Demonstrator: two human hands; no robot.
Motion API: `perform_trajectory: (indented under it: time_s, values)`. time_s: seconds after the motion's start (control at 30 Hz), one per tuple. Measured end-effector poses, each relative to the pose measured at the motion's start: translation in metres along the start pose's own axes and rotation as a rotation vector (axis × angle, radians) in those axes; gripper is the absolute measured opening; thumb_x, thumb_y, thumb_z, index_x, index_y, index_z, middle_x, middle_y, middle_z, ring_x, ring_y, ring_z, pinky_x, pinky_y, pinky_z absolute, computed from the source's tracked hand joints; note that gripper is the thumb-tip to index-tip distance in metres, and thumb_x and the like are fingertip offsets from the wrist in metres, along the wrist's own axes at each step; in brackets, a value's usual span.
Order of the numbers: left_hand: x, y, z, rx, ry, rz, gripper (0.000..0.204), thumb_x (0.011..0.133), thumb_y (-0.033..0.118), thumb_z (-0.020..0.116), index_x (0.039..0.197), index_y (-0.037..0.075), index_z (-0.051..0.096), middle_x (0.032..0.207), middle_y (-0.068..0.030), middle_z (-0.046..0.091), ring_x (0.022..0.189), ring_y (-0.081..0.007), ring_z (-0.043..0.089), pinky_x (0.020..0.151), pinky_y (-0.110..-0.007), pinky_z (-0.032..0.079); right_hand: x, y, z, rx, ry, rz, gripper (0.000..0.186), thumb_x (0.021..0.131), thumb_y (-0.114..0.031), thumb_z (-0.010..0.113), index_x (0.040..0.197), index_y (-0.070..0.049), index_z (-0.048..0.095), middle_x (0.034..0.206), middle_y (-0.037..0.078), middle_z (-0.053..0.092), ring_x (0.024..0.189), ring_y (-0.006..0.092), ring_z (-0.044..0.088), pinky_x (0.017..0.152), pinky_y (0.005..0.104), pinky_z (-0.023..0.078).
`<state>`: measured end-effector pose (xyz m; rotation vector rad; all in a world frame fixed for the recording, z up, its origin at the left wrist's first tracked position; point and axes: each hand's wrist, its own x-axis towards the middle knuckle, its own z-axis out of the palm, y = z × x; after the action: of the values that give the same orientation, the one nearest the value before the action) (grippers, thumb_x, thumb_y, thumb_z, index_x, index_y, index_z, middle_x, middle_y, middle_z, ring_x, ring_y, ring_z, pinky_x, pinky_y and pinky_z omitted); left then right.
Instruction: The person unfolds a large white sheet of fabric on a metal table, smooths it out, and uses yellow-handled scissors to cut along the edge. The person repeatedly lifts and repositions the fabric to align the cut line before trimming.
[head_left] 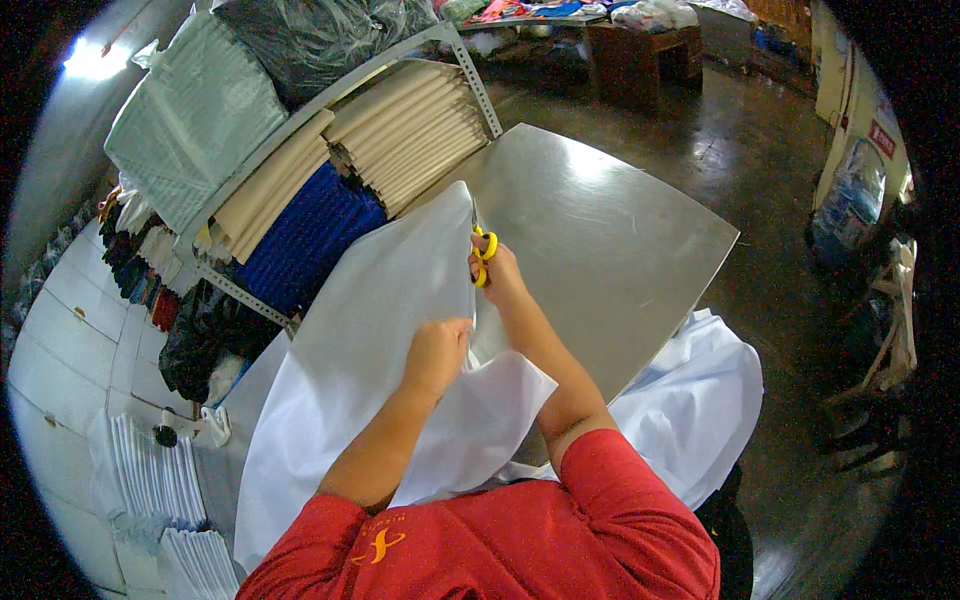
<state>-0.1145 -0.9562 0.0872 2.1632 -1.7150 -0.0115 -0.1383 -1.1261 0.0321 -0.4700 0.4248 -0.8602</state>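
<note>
A large sheet of white fabric (390, 270) lies over the left part of a metal-topped table (600, 230) and hangs down around my body. My right hand (499, 277) grips a pair of scissors (488, 250) with yellow handles. Their blades point away from me along the fabric's right edge, close to its far corner; how far they stand apart is too small to tell. Nearer to me, my left hand (437, 355) is closed on the fabric by that same edge. The fingertips of this hand are partly hidden.
At the left, a metal shelf (330, 95) carries stacked cream cloth (410, 120), folded blue cloth (310, 240) and plastic-wrapped bundles (195, 120). White folded stacks (155, 465) sit lower left. More white fabric (690, 400) bulges past the table's right edge. A wooden desk (645, 60) stands far off.
</note>
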Motion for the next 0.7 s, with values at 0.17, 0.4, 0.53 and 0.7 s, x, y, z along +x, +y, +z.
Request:
perform_trajectory:
  time_s: [0.17, 0.4, 0.53, 0.7]
  values:
    - [0.006, -0.002, -0.002, -0.005, 0.026, 0.076, 0.018, 0.077, 0.010, 0.058, 0.093, 0.004, 0.065, 0.084, -0.0180, 0.063, 0.075, -0.0337, 0.061, 0.068, -0.039, 0.048, 0.021, -0.005, 0.003, -0.042, 0.013, -0.006, 0.021, 0.079, -0.022, 0.063, 0.081, -0.005, 0.051, 0.059, 0.003, 0.048, 0.046, 0.0106, 0.044, 0.041, 0.0213, 0.036]
    - [0.001, 0.002, -0.005, -0.047, -0.034, 0.054, 0.019, 0.077, 0.010, 0.058, 0.093, 0.003, 0.065, 0.085, -0.0176, 0.063, 0.076, -0.0333, 0.060, 0.069, -0.039, 0.048, 0.049, -0.003, 0.000, -0.023, 0.025, -0.026, 0.024, 0.076, -0.023, 0.066, 0.075, -0.006, 0.049, 0.055, 0.004, 0.049, 0.041, 0.0131, 0.045, 0.038, 0.0256, 0.035]
    - [0.001, 0.002, -0.004, -0.058, -0.042, 0.069, 0.019, 0.076, 0.008, 0.057, 0.093, 0.003, 0.064, 0.083, -0.0172, 0.062, 0.075, -0.0341, 0.059, 0.067, -0.041, 0.048, 0.065, -0.006, 0.000, -0.032, 0.036, -0.009, 0.023, 0.076, -0.023, 0.065, 0.074, -0.006, 0.050, 0.055, 0.004, 0.049, 0.041, 0.0138, 0.045, 0.038, 0.0264, 0.035]
    - [0.005, 0.000, -0.003, -0.071, -0.032, 0.104, 0.017, 0.076, 0.009, 0.058, 0.091, 0.003, 0.065, 0.081, -0.0167, 0.063, 0.073, -0.0327, 0.060, 0.065, -0.040, 0.048, 0.082, -0.010, 0.000, -0.004, 0.027, -0.006, 0.022, 0.077, -0.023, 0.065, 0.076, -0.007, 0.051, 0.055, 0.005, 0.049, 0.041, 0.0142, 0.045, 0.038, 0.0262, 0.034]
